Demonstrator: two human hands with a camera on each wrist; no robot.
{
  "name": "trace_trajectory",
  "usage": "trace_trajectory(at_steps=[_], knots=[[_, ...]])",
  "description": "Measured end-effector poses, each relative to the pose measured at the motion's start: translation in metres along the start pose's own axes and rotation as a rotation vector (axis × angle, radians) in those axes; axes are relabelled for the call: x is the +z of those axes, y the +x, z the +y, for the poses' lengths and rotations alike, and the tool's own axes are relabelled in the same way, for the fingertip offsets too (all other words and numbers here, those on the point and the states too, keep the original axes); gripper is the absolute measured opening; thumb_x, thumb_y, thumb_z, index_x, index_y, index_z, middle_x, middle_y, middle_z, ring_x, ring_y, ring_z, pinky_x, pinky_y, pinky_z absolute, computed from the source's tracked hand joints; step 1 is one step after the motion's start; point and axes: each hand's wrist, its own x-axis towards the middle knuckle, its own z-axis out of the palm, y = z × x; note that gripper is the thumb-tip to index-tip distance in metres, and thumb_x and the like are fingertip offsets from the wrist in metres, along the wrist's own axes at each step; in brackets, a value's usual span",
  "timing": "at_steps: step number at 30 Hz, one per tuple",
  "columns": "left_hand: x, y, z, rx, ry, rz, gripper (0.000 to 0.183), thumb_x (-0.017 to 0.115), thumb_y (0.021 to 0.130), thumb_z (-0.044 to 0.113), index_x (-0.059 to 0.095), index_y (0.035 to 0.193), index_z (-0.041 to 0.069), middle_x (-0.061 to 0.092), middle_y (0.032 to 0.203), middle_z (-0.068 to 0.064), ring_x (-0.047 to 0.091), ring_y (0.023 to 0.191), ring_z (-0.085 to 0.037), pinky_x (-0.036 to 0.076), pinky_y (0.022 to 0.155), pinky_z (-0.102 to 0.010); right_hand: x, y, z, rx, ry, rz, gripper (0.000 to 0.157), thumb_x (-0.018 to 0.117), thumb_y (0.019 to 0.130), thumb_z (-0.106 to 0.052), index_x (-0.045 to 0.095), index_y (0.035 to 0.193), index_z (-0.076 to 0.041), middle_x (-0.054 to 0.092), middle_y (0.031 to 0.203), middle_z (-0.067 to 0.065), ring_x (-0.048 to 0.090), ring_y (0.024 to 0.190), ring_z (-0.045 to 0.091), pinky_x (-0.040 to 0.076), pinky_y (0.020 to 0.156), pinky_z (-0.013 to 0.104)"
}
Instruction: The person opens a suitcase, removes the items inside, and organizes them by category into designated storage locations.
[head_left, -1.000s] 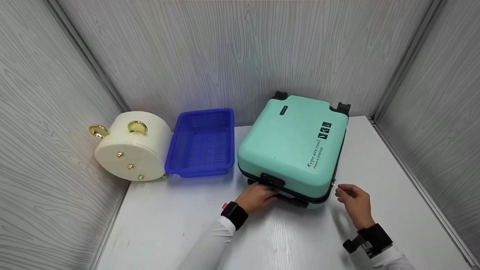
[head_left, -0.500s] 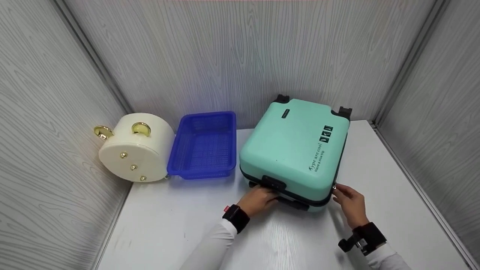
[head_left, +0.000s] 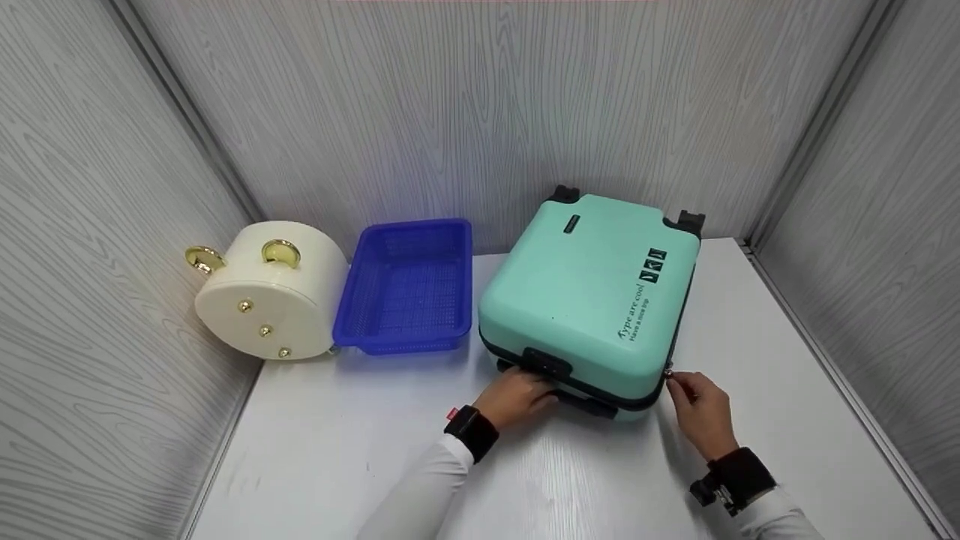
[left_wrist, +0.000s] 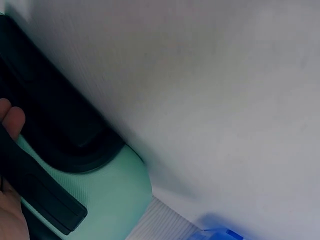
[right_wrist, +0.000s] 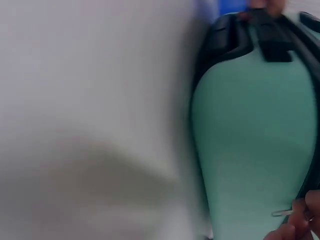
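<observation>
One suitcase (head_left: 585, 292), one basket (head_left: 409, 343) and one white case (head_left: 277, 294) are visible.

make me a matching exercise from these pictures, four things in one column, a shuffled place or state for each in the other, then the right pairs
Column one
1. mint-green hard-shell suitcase
2. blue rectangular perforated plastic basket
3. glossy white drum-shaped box
4. person's bare right hand

Column two
A. pinches a small silver metal pull
B. farthest left of the four in the head view
C. printed with black lettering
D. between the box and the suitcase

Right pairs: 1-C, 2-D, 3-B, 4-A
</observation>
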Motion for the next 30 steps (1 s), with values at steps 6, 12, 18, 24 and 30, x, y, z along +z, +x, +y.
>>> trace_trajectory(at_steps=[6, 12, 18, 24, 30], knots=[[-0.001, 0.002, 0.000, -0.031, -0.022, -0.011, 0.024, 0.068, 0.108, 0.036, 0.081, 0.118, 0.018, 0.083, 0.115, 0.003, 0.078, 0.107, -0.016, 0.058, 0.104, -0.037, -0.006, -0.010, -0.003, -0.325, -0.222, 0.036, 0.010, 0.078, 0.091, 0.011, 0.081, 0.098, 0.004, 0.063, 0.071, 0.001, 0.049, 0.066, 0.003, 0.042, 0.058, 0.022], [-0.002, 0.004, 0.000, -0.038, -0.044, -0.019, 0.025, 0.068, 0.108, 0.037, 0.082, 0.117, 0.018, 0.083, 0.116, 0.003, 0.078, 0.108, -0.016, 0.057, 0.106, -0.036, -0.010, -0.028, -0.019, -0.415, -0.316, -0.006, 0.015, 0.081, 0.085, 0.015, 0.080, 0.092, 0.002, 0.057, 0.068, -0.003, 0.049, 0.063, 0.004, 0.044, 0.054, 0.025], [-0.002, 0.004, -0.001, -0.041, -0.053, -0.040, 0.024, 0.068, 0.108, 0.036, 0.082, 0.116, 0.018, 0.083, 0.114, 0.003, 0.078, 0.106, -0.015, 0.058, 0.105, -0.036, 0.000, -0.044, -0.038, -0.429, -0.354, 0.006, 0.015, 0.080, 0.083, 0.014, 0.079, 0.086, 0.000, 0.060, 0.066, -0.002, 0.051, 0.060, 0.004, 0.046, 0.053, 0.025], [-0.002, 0.005, -0.001, -0.038, -0.074, -0.034, 0.024, 0.065, 0.110, 0.036, 0.081, 0.114, 0.018, 0.083, 0.112, 0.003, 0.078, 0.105, -0.016, 0.058, 0.104, -0.038, 0.019, -0.054, -0.053, -0.463, -0.321, -0.007, 0.020, 0.079, 0.082, 0.016, 0.075, 0.080, -0.004, 0.062, 0.067, 0.000, 0.049, 0.058, 0.003, 0.043, 0.053, 0.023], [-0.004, 0.004, 0.000, -0.045, -0.056, -0.045, 0.025, 0.064, 0.110, 0.037, 0.081, 0.114, 0.018, 0.083, 0.111, 0.004, 0.079, 0.103, -0.014, 0.059, 0.104, -0.038, 0.045, -0.055, -0.063, -0.462, -0.276, -0.022, 0.013, 0.081, 0.084, 0.012, 0.079, 0.090, 0.000, 0.068, 0.073, 0.004, 0.061, 0.062, 0.011, 0.052, 0.056, 0.026]])
